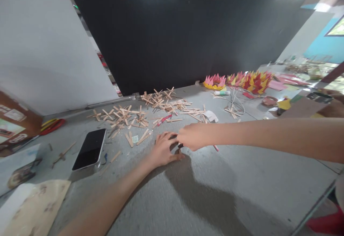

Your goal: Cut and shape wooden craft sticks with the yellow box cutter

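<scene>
My left hand rests low over the grey tabletop, fingers spread and thumb apart. Against it, my right hand is closed, its fingers pointing down and left. A small dark tip shows under the right fingers; what it belongs to is hidden. Close to the left thumb is a short bit of wood, mostly covered. A red-pink stick-like end shows below my right wrist. Just beyond the hands lie loose wooden craft sticks and a red pen-like item.
Crossed-stick pieces are heaped behind the hands. A phone lies at left, near a cardboard box. Pink, red and yellow paper crowns and a glue stick are at back right. A black panel stands behind.
</scene>
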`<state>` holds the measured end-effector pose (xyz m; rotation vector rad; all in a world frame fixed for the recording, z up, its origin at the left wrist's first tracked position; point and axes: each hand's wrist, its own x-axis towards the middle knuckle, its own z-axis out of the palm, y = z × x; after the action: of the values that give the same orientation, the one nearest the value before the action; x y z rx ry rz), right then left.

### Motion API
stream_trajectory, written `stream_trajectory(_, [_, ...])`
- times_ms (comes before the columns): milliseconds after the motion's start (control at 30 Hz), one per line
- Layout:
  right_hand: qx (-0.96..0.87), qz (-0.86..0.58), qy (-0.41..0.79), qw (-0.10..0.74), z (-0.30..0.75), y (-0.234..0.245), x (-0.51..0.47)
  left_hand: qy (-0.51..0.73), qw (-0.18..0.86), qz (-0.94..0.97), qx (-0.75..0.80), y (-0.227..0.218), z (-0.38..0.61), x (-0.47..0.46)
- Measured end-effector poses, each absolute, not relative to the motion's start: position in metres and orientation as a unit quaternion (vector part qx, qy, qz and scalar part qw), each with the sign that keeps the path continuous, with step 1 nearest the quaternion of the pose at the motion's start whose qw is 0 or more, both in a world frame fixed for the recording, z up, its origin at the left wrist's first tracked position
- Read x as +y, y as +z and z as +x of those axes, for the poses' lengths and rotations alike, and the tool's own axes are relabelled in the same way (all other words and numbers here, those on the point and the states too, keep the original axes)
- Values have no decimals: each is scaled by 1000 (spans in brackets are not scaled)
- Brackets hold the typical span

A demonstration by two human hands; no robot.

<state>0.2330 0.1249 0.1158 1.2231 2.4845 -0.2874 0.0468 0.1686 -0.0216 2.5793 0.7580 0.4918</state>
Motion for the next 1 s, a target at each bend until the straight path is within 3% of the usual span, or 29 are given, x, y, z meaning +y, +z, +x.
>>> stream_trajectory(133, [809, 540, -156, 172, 226, 113, 120, 175, 211, 923, 270, -20, 47, 168])
stream_trajectory(467, [713, 609, -315, 147, 245, 112, 126, 183, 242, 894, 331, -16, 53, 163])
stream_trajectory(733, [706, 591, -390, -11, 288, 73, 96, 207, 284, 880, 320, -18, 50, 166])
stream_trajectory(867, [748, 558, -316, -171, 293, 35, 85, 249, 349, 829, 359, -22, 49, 164])
stream_trajectory(1000, [735, 569, -264, -257, 281, 15, 92, 323, 436, 753, 372, -24, 48, 163])
